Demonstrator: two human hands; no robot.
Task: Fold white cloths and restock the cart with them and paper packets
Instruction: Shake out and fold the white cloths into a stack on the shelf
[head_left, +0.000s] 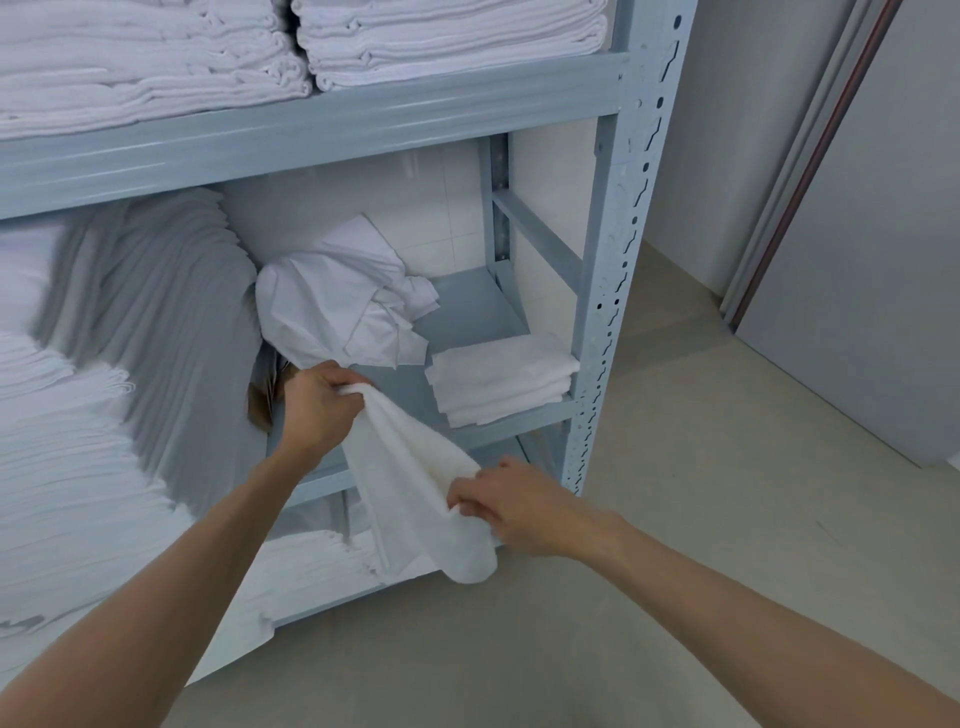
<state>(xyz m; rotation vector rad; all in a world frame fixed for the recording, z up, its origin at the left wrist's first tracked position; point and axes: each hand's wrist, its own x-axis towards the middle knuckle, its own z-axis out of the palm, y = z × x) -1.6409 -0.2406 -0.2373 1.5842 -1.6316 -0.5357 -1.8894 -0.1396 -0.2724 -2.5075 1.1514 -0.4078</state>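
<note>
- While the left hand (317, 402) and right hand (511, 506) each pinch the white terry cloth (410, 483), slack sags between the grips.
- Uneven pull could skew the fold.

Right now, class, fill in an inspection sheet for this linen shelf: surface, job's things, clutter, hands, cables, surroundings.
Surface: grey metal shelf, partly bare.
Job's things: white cloth held in the air in front of the rack; small folded stack at the shelf's right front edge; taller folded stacks on the shelf above.
Clutter: crumpled white heap at the back of the shelf.
Hands: left hand grips the cloth's upper end; right hand pinches its lower part with the fingers.
Cables: nothing seen.
Surroundings: beige floor, pale wall to the right.
</note>
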